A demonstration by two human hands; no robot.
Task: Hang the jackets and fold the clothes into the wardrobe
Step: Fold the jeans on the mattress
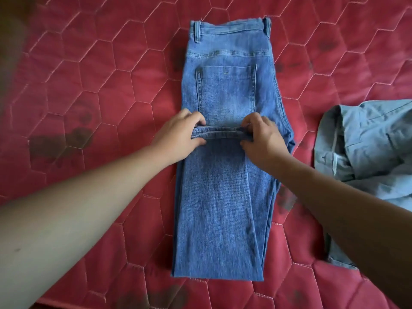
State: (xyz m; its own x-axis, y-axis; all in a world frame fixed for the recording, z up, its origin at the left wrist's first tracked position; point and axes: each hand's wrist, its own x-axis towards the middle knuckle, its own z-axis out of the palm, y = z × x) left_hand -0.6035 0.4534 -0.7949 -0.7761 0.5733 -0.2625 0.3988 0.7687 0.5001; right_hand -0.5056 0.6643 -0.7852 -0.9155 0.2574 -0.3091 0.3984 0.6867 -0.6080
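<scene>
Jeans lie folded lengthwise on the red mattress. At mid-length the left hand and right hand pinch the leg hems in curled fingers. The waistband lies at 12 o'clock, and a pale blue garment at 3 o'clock.

- Right: pale blue garment cut by the edge, partly behind the right forearm.
- Far left: dark blur, unidentifiable.
- Ends of the jeans hem hidden inside the left hand and right hand.
</scene>
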